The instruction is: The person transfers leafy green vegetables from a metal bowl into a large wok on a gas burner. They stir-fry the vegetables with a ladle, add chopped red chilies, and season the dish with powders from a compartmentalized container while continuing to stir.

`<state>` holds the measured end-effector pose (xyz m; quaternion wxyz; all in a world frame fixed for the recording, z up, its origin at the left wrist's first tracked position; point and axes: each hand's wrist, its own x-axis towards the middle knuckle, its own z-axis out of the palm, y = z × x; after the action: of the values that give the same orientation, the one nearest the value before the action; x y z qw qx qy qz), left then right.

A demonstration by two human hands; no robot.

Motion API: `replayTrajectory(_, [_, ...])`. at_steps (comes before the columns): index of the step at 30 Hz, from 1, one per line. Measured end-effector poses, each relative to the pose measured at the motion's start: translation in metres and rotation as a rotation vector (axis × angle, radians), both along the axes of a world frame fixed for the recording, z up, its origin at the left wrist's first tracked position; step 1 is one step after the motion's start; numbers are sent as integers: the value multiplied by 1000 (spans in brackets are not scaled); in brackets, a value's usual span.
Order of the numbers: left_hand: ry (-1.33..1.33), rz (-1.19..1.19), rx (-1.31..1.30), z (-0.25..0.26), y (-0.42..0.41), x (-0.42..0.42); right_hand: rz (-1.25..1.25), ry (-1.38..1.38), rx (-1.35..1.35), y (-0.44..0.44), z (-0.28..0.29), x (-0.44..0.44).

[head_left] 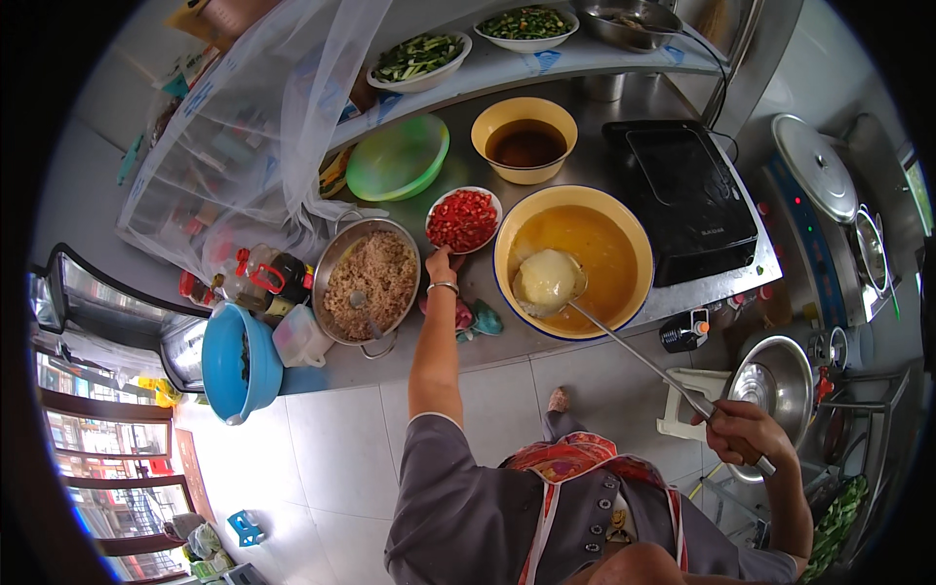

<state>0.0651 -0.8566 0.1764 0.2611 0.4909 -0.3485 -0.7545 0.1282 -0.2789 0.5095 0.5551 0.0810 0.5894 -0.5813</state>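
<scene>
My left hand grips the near rim of a small white bowl full of chopped red chillies. In my right hand is the wooden-and-metal handle of a long ladle. The ladle's head rests inside a large cream enamel basin with a blue rim. A smooth, pale yellow mound covers that head, so its shape is hidden. Cloudy orange-yellow liquid surrounds it. Left of my forearm stands a two-handled metal pan of brown crumbly food, with a spoon in it.
Behind are a yellow basin of dark liquid, a green bowl and a black appliance. Bottles, a plastic container and a blue tub crowd the left. Cloths lie by my left wrist. A shelf holds chopped greens.
</scene>
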Motion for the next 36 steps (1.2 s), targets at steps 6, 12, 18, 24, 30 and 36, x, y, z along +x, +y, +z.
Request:
replayTrajectory(6, [57, 54, -38, 3, 10, 3, -17, 52, 25, 9, 2, 13])
replayTrajectory(12, [55, 113, -43, 16, 15, 1, -47, 38, 14, 18, 6, 17])
replayTrajectory(18, [59, 146, -55, 19, 12, 3, -57, 35, -20, 21, 7, 19])
replayTrajectory(24, [113, 106, -40, 9, 7, 2, -36, 98, 28, 21, 0, 20])
replayTrajectory(30, [210, 60, -79, 27, 18, 1, -60, 105, 43, 18, 5, 19])
replayTrajectory(36, [243, 29, -150, 50, 15, -2, -77, 128, 43, 22, 7, 21])
